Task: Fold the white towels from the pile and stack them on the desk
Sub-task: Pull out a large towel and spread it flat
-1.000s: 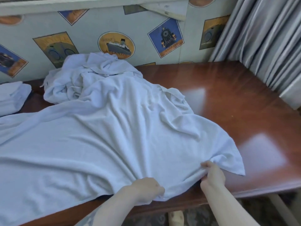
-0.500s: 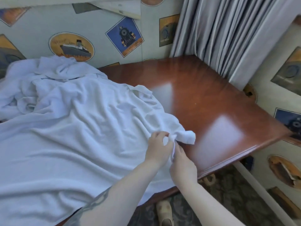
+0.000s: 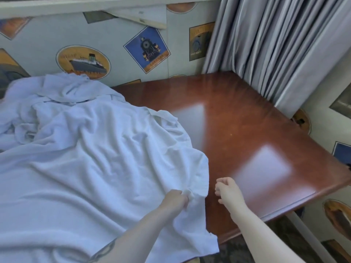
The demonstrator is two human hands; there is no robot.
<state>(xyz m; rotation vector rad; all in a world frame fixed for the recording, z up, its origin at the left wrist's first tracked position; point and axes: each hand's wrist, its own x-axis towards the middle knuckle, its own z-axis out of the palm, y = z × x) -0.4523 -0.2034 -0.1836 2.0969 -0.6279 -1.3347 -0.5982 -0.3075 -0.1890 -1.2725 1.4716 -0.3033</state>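
A large white towel lies spread and wrinkled over the left half of the dark red wooden desk. Behind it, against the wall, sits a crumpled pile of white towels. My left hand is shut on a bunched bit of the towel near its right edge, close to the desk's front. My right hand hovers just right of that edge, above bare wood, fingers loosely curled and holding nothing. One towel corner hangs over the desk's front edge.
Grey curtains hang at the desk's back right corner. A wall with ship and train pictures runs behind the desk. The desk's front and right edges drop to a patterned floor.
My right hand has let go of the towel corner and moved right, apart from my left hand. The left hand keeps its grip. The camera view shifted right, then settled.
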